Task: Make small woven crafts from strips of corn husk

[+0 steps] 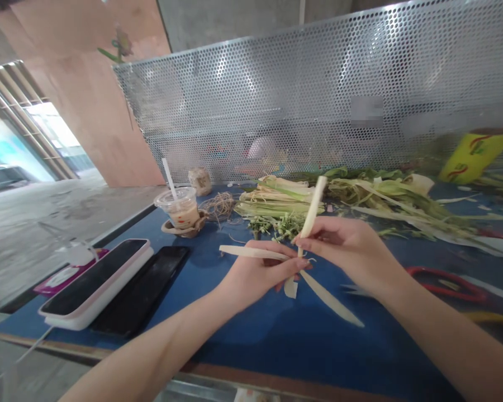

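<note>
Pale, flat husk strips [332, 298] cross one another between my two hands above the blue tabletop. My left hand [255, 271] pinches them where they meet, thumb against fingers. One strip end sticks out to the left over that hand, one slants down to the right, and a short end hangs below. In my right hand [350, 243], thumb and fingers close on an upright strip [314, 206] whose lower end runs into the crossing. The exact way the strips fold at the crossing is hidden by my fingertips.
Behind my hands lie bundled husks [276, 195], green sprigs [280, 223] and a loose husk pile [373, 195]. Left are an iced drink [180, 209], twine [220, 205] and two phones [145, 293]. Red-handled scissors [448, 285] lie right; a perforated metal panel [297, 100] stands behind.
</note>
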